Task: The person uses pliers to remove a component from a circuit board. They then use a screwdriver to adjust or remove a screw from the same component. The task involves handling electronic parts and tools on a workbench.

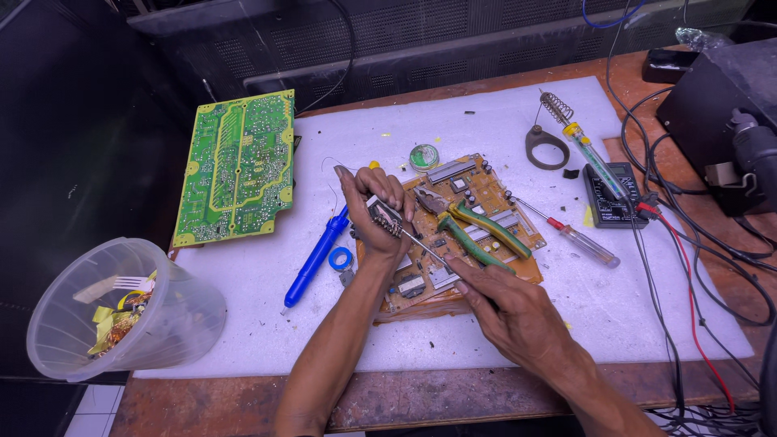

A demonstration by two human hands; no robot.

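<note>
The left hand (374, 212) pinches a small electronic component (384, 216) above an orange circuit board (486, 212). The right hand (510, 311) grips a thin screwdriver (425, 247), its tip touching the component.

Single head-worn view, steeply down and close over the workbench (243, 396).

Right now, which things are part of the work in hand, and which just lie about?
In use: left hand holding small component; right hand holding thin tool; brown circuit board.
Idle: pliers, green circuit board, blue desoldering pump, red-handled screwdriver, multimeter, plastic tub.
</note>
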